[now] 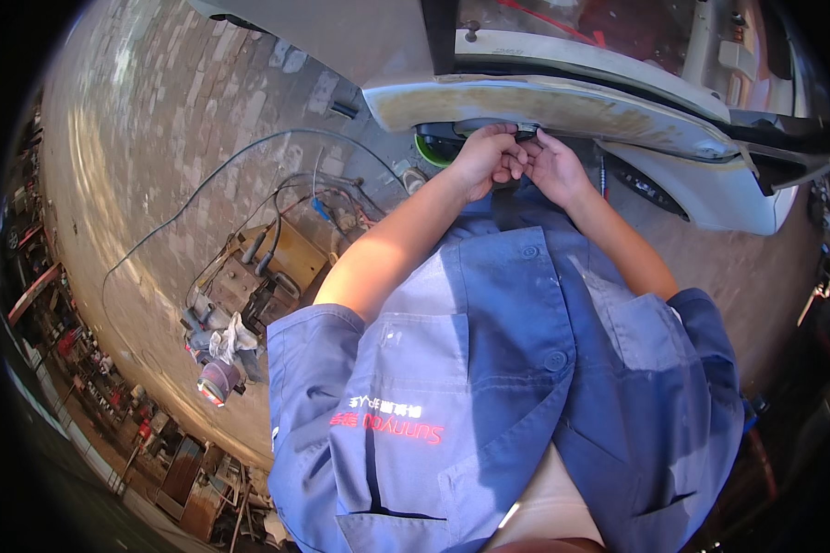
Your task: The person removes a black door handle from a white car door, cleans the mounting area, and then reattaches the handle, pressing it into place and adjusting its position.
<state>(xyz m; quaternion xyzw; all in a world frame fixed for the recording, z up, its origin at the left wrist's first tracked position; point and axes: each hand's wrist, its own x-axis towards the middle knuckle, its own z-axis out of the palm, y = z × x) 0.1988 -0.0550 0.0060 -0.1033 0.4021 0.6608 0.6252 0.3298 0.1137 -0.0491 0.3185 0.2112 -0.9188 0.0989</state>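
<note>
My left hand (485,158) and my right hand (557,170) meet in front of the pale vehicle panel (563,103), whose surface has brownish sanded-looking patches. Between my fingertips is a small black piece (526,132), too small and too covered to name. The left fingers are curled and pinched at it, with the thumb on top. My right thumb and fingers close on it from the other side. Just left of my left hand, a dark round object with a bright green rim (430,151) shows under the panel edge. I cannot tell whether the black piece touches the panel.
A white curved body part with a dark wheel arch (724,198) is at the right. Left of me, a metal machine (249,281) with a yellow box (290,258) and tangled cables stands on the brick floor (184,120). A long hose (217,170) curves across it. Cluttered parts line the far left.
</note>
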